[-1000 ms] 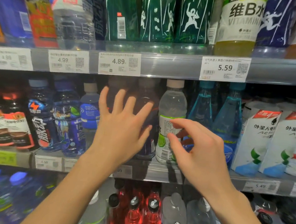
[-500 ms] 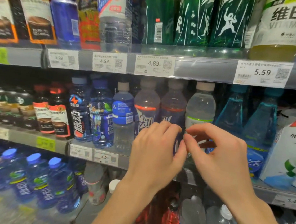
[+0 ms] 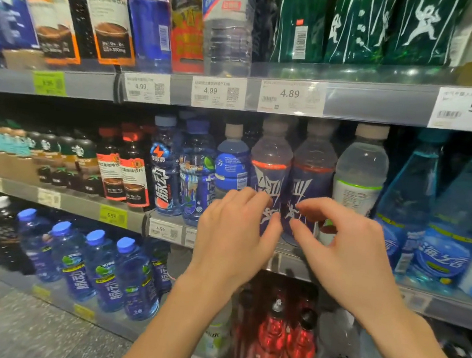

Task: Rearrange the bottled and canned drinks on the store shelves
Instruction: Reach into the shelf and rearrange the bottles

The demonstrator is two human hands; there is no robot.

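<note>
Your left hand (image 3: 234, 233) and right hand (image 3: 346, 247), fingers loosely curled, touch two purple-labelled bottles (image 3: 310, 186) on the middle shelf (image 3: 293, 261) just under the 4.89 price tag (image 3: 291, 97), apparently straightening them; next, a firmer grip.

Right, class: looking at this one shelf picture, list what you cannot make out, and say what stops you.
- Lower labels of the two purple-label bottles: head view, covered by the left hand and right hand.
- Whether either hand grips a bottle: fingertips blurred.
- Small print on the 4.89 price tag: too small, blurred.
- Green bottles: tops cut off by the upper edge.
</note>
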